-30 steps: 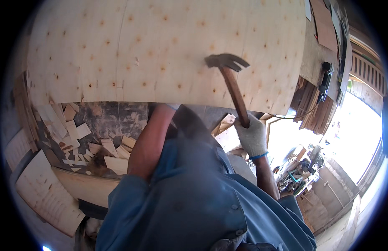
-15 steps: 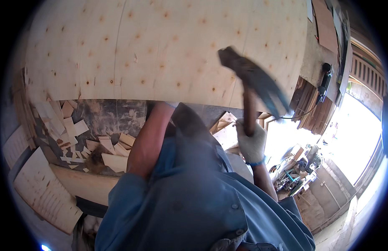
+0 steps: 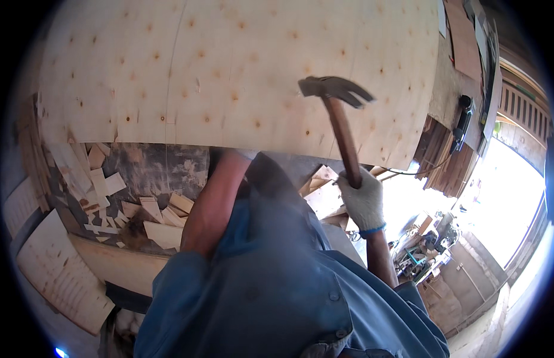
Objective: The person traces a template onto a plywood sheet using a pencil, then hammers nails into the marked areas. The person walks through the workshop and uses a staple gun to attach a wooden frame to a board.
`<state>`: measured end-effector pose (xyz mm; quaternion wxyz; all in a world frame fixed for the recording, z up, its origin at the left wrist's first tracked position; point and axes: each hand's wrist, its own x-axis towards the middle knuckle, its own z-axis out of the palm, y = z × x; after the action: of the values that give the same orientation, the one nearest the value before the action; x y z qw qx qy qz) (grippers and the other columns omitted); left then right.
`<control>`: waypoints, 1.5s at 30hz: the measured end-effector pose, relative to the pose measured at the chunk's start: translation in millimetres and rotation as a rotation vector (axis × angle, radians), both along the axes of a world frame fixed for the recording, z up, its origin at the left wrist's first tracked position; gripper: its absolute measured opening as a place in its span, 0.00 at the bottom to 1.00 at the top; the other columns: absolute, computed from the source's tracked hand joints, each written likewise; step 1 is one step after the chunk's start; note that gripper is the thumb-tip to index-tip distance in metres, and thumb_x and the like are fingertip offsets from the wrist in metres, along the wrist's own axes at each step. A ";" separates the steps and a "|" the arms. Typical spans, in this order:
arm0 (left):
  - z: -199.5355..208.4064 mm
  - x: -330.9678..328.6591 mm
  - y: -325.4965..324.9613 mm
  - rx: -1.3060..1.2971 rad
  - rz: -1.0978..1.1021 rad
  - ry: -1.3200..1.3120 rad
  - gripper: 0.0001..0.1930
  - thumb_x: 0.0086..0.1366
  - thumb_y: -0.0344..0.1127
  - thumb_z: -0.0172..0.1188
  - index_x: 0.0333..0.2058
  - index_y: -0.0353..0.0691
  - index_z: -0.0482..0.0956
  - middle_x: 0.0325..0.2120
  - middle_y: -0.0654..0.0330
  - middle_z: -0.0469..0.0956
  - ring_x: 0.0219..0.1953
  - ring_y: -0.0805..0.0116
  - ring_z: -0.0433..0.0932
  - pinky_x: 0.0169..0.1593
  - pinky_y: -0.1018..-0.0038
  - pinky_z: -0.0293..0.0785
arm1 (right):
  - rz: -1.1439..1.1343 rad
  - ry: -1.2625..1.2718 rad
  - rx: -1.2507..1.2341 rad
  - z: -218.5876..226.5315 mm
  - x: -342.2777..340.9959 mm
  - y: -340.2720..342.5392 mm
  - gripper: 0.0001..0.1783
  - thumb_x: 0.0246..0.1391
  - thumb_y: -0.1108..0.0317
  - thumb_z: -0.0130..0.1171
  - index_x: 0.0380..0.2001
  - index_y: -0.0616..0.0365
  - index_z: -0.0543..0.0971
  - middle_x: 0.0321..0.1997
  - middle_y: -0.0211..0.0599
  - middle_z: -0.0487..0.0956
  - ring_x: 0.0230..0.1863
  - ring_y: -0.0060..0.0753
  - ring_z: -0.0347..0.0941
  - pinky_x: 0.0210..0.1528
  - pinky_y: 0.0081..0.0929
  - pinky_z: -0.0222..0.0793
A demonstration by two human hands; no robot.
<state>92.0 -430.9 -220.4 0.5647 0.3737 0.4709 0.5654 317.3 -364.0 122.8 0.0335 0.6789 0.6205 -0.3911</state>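
A pale plywood sheet (image 3: 229,71) dotted with small brown-ringed marks fills the upper part of the view. In a white knit glove with a blue cuff, my right hand (image 3: 361,203) is wrapped round the wooden handle of a claw hammer (image 3: 342,128). The hammer's dark metal head shows over the right part of the sheet, its claw pointing right. My left forearm reaches up to the sheet's near edge. Only the cuff of my left hand (image 3: 248,153) peeks out there; its fingers are hidden beneath the sheet.
Wood offcuts (image 3: 154,212) litter the floor at lower left, near a leaning board (image 3: 62,271). A black power tool (image 3: 463,122) with a cord lies right of the sheet, above stacked wood strips (image 3: 438,155). Cluttered tools (image 3: 426,250) stand by the bright doorway (image 3: 509,191).
The hammer has swung left; its head, blurred and slanting before, is now nearly level, and the handle leans left. My left arm stays almost where it was.
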 end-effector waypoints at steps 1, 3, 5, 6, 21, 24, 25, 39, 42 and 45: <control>-2.1 0.2 -2.9 -0.012 -0.004 0.012 0.33 0.78 0.57 0.36 0.74 0.46 0.52 0.74 0.57 0.54 0.75 0.56 0.54 0.75 0.55 0.54 | -0.053 0.024 -0.004 14.5 -7.1 2.3 0.08 0.57 0.68 0.64 0.36 0.63 0.84 0.25 0.37 0.83 0.29 0.22 0.79 0.33 0.26 0.73; -2.7 0.3 -5.8 -0.033 -0.002 0.041 0.33 0.78 0.58 0.36 0.74 0.46 0.52 0.74 0.57 0.54 0.75 0.56 0.53 0.75 0.55 0.54 | -0.036 0.052 0.108 18.4 -1.9 -2.1 0.07 0.59 0.69 0.63 0.35 0.62 0.84 0.24 0.33 0.82 0.29 0.20 0.78 0.32 0.24 0.73; 4.5 3.3 -8.3 -0.053 -0.041 0.248 0.33 0.78 0.58 0.35 0.74 0.47 0.52 0.75 0.57 0.54 0.75 0.56 0.53 0.75 0.55 0.54 | -0.082 0.143 0.163 14.0 6.5 -14.6 0.07 0.60 0.69 0.62 0.35 0.62 0.84 0.24 0.32 0.81 0.28 0.21 0.77 0.32 0.24 0.73; 15.0 1.6 -4.3 -0.055 -0.081 0.445 0.33 0.78 0.58 0.35 0.74 0.47 0.52 0.75 0.57 0.53 0.75 0.56 0.53 0.75 0.55 0.53 | -0.081 0.087 0.114 3.5 5.4 -14.0 0.09 0.61 0.68 0.62 0.36 0.63 0.84 0.25 0.33 0.81 0.28 0.22 0.78 0.32 0.24 0.73; 115.0 7.1 32.7 -0.433 0.365 -0.965 0.32 0.79 0.56 0.33 0.73 0.46 0.53 0.75 0.57 0.54 0.75 0.55 0.55 0.75 0.57 0.55 | 0.042 -0.013 0.048 -25.2 7.7 -11.3 0.13 0.57 0.64 0.66 0.37 0.64 0.84 0.23 0.40 0.82 0.27 0.25 0.79 0.32 0.30 0.73; 34.0 5.8 -4.3 -0.276 0.145 -0.312 0.32 0.79 0.56 0.33 0.73 0.46 0.54 0.74 0.57 0.54 0.74 0.56 0.55 0.75 0.57 0.55 | -0.042 0.060 0.083 -2.7 -3.5 -15.1 0.11 0.57 0.65 0.65 0.36 0.63 0.85 0.24 0.39 0.82 0.27 0.24 0.79 0.33 0.28 0.73; -0.3 0.5 -9.2 -0.143 0.002 0.078 0.32 0.79 0.56 0.33 0.73 0.45 0.54 0.74 0.57 0.55 0.74 0.56 0.55 0.75 0.57 0.55 | -0.032 0.097 0.147 -9.4 -1.6 -19.0 0.11 0.58 0.65 0.65 0.36 0.63 0.85 0.24 0.40 0.82 0.28 0.25 0.80 0.34 0.28 0.73; 35.9 7.7 12.2 -0.103 -0.122 0.524 0.32 0.79 0.55 0.35 0.73 0.45 0.54 0.74 0.57 0.55 0.75 0.57 0.54 0.75 0.59 0.54 | 0.016 -0.058 0.014 -43.8 11.8 -17.7 0.12 0.58 0.65 0.63 0.36 0.65 0.82 0.21 0.38 0.80 0.24 0.25 0.78 0.28 0.29 0.71; 32.3 16.8 13.6 -0.024 -0.118 1.534 0.31 0.79 0.54 0.36 0.73 0.44 0.53 0.74 0.56 0.55 0.74 0.57 0.55 0.75 0.59 0.55 | -0.088 0.015 0.057 -28.2 12.2 -21.1 0.07 0.59 0.69 0.61 0.35 0.64 0.82 0.21 0.35 0.80 0.23 0.26 0.78 0.26 0.28 0.70; 62.9 22.2 31.5 0.031 -0.095 1.085 0.31 0.79 0.53 0.37 0.73 0.43 0.54 0.73 0.56 0.56 0.74 0.57 0.56 0.75 0.59 0.55 | -0.222 0.024 0.033 -30.6 8.0 -30.9 0.07 0.60 0.69 0.61 0.34 0.63 0.82 0.21 0.34 0.81 0.24 0.27 0.78 0.27 0.29 0.70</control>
<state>114.2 -399.4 -157.5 0.2601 0.6409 0.6690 0.2723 325.2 -395.0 92.2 -0.0289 0.7391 0.5483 -0.3903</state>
